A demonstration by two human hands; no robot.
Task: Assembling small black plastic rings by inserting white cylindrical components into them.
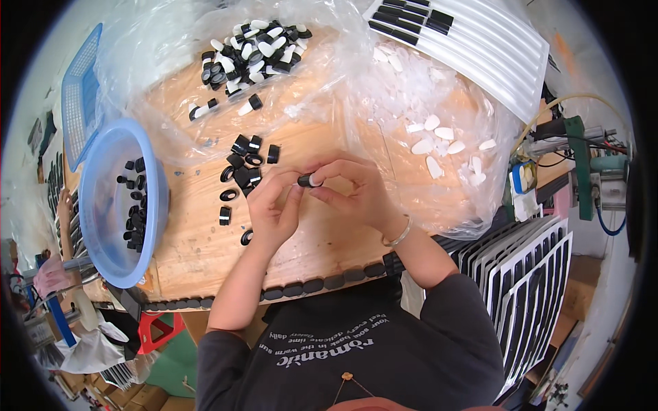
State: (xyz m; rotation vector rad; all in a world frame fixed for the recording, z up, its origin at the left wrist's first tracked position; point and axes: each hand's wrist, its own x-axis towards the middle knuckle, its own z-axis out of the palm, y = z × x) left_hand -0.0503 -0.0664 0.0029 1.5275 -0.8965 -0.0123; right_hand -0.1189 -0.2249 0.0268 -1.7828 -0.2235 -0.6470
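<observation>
Over the middle of the table, my left hand (275,209) pinches a small black ring-shaped cap (305,181) between thumb and fingers. My right hand (351,188) meets it from the right, its thumb and fingertips closed at a small white piece at the cap's end; the fingertips partly hide that piece. Several loose black caps (241,177) lie just left of my left hand. Farther right, flat white oval pieces (444,133) are scattered on clear plastic sheeting (384,103). A heap of black caps with white ovals (255,55) sits at the far side.
A blue basin (96,212) with black caps inside stands at the left, a blue basket (81,103) behind it. White trays with black strips lie at the far right (473,48) and stand near right (531,294). A green machine (581,164) is beyond. Another person's hand (65,211) shows at left.
</observation>
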